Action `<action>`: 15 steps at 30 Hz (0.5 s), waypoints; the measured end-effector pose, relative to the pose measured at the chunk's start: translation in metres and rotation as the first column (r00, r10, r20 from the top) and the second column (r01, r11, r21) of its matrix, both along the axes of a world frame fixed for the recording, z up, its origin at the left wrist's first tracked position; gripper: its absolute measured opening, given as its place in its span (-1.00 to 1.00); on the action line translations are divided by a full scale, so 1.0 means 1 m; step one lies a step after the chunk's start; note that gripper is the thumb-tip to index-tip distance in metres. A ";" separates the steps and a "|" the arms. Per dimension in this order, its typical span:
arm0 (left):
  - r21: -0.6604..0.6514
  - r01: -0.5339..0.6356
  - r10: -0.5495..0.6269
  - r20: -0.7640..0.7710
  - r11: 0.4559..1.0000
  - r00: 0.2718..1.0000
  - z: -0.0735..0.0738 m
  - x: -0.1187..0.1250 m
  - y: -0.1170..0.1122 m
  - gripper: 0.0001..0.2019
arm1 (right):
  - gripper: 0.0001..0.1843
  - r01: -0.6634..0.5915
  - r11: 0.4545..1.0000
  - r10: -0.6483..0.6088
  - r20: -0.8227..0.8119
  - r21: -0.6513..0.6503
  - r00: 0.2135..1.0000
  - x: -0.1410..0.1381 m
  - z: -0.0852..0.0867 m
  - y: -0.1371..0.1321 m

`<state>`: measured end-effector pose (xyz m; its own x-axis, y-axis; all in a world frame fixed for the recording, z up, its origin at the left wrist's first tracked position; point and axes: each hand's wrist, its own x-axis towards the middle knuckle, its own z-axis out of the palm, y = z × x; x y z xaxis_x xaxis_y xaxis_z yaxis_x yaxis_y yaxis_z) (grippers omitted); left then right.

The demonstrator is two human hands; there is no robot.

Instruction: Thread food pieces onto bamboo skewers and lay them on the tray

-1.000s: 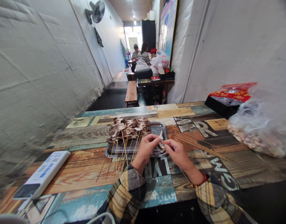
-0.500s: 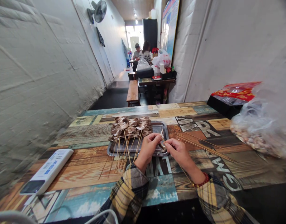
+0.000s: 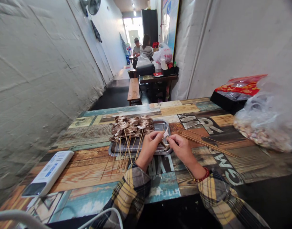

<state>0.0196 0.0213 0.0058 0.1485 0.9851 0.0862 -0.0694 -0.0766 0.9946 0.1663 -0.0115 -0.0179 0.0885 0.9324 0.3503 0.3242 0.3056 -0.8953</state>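
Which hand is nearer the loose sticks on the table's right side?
Right. The right hand is just left of the loose sticks; the left hand is farther left, by the tray.

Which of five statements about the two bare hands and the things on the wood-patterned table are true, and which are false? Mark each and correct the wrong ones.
1. The left hand has its grip on a pale mushroom-like piece. True.
2. The red beaded bracelet is on the left wrist. False: it is on the right wrist.
3. Skewered brown mushroom-like pieces are piled on the rectangular metal tray. True.
4. The loose thin wooden skewers lie left of the tray. False: they lie to its right.
5. The clear plastic bag of pale pieces sits on the tray. False: it rests on the table, at the right.
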 end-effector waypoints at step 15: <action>0.489 0.226 0.325 -0.796 0.843 0.510 -0.016 -0.017 0.012 -0.88 | -0.66 0.052 0.991 -0.086 -0.285 -0.125 0.955 0.009 -0.001 0.007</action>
